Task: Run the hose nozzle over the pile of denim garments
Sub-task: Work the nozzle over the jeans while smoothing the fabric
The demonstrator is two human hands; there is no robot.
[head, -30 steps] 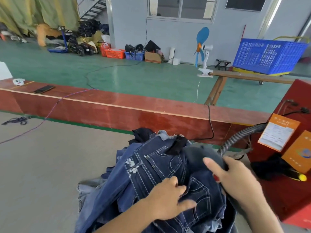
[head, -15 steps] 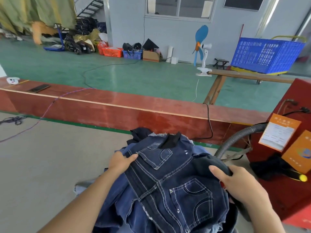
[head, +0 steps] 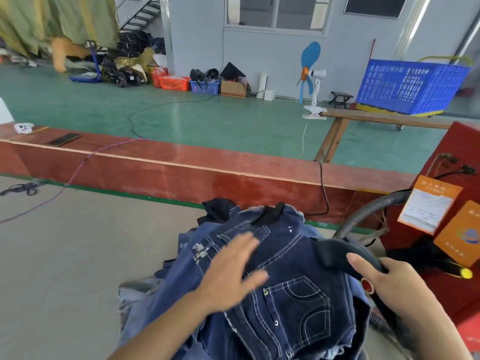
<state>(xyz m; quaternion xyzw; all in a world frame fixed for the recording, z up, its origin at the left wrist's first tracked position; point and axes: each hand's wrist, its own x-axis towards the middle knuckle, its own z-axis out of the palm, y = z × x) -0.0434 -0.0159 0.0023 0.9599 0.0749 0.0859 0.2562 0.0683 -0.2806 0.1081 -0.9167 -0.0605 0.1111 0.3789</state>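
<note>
Two hands at work over pile of denim garments (head: 262, 289), heaped on grey work surface (head: 78, 268) directly below head camera. Left hand (head: 231, 276) laid flat on topmost dark jeans, fingers straight and spread, gripping nothing, apparently to smooth and steady cloth ahead of nozzle. Right hand (head: 394, 284) curled round handle of black hose nozzle (head: 337, 252), head resting at right edge of pile, ribbed hose (head: 363, 214) arcing away to red cabinet (head: 462, 255). Red button beside thumb, presumably within easy reach. Orange cards (head: 431, 203) on cabinet printed, text too small to read; no brand legible.
</note>
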